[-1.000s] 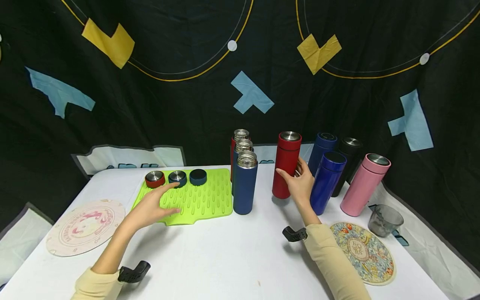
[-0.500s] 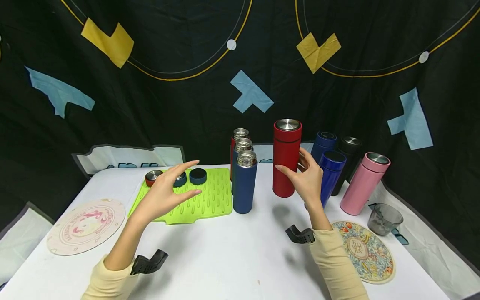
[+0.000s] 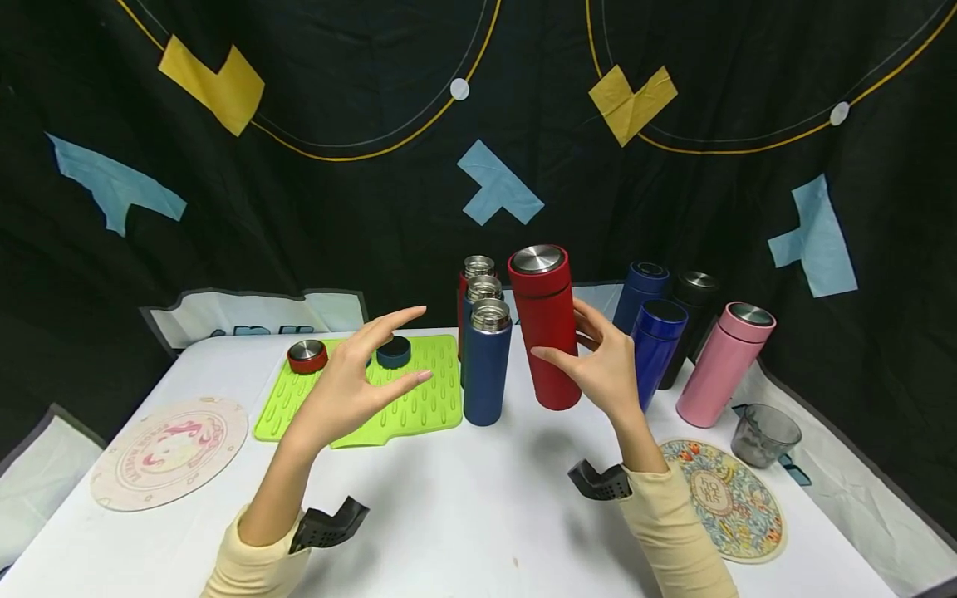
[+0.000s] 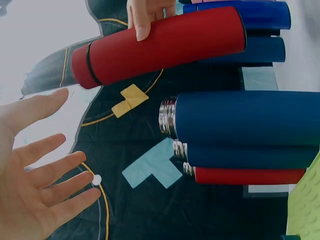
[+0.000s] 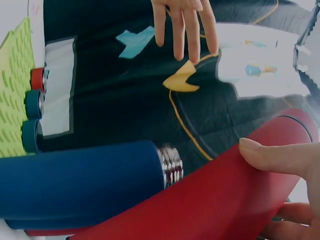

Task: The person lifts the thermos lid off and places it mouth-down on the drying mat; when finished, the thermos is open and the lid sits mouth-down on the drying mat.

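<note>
My right hand point(image 3: 601, 365) grips a red thermos point(image 3: 549, 332) by its side, thumb in front and fingers behind. The thermos is raised over the table, lid on, its top leaning left. My left hand point(image 3: 351, 378) hovers before the green mat with fingers and thumb spread, holding nothing. In the left wrist view that hand's fingers point(image 4: 57, 170) are apart from the red thermos. Between the hands stand a blue bottle point(image 3: 488, 374), another blue one and a red bottle point(image 4: 250, 176), all lidless with bare steel necks.
On the green mat point(image 3: 422, 399) lie a red lid point(image 3: 307, 355) and a dark blue lid point(image 3: 394, 352); another is mostly behind my left hand. At right stand blue, black and pink thermoses point(image 3: 725, 365), a clear cup point(image 3: 766, 436) and a patterned round mat point(image 3: 721, 498). A pink round mat point(image 3: 168, 453) lies left.
My right hand has lifted the red thermos off the table and brought it left, tilting its top leftward. My left hand has left the lids, moving up and right.
</note>
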Demonstrator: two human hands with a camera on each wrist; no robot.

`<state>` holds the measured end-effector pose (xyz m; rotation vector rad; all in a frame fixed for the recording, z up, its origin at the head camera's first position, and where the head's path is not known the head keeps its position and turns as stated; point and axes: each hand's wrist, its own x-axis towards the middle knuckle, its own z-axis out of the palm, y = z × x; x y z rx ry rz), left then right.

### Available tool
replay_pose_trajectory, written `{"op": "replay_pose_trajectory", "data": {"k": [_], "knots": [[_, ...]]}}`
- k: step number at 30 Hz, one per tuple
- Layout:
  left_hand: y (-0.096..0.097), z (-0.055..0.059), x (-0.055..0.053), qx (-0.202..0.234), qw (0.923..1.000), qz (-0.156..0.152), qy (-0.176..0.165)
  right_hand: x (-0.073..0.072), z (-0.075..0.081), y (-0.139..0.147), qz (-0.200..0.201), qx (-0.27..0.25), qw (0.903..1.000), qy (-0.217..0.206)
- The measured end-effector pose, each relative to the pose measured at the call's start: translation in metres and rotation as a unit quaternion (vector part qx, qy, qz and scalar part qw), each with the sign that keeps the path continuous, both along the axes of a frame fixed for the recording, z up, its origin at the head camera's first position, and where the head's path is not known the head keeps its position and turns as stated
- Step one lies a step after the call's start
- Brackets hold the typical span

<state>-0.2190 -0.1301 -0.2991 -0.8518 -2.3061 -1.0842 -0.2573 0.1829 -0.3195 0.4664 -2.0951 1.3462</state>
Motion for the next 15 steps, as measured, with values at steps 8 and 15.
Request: {"op": "replay_pose_trajectory", "data": {"k": [8, 15], "knots": [[0.004, 0.002, 0.008, -0.007, 0.9998, -0.002, 0.019, 0.014, 0.002, -0.01, 0.043, 0.048, 0.9978, 0.012], [0.006, 0.004, 0.014, -0.003, 0.9996, -0.009, 0.028, 0.022, 0.0, -0.021, 0.099, 0.104, 0.9896, 0.012]]}}
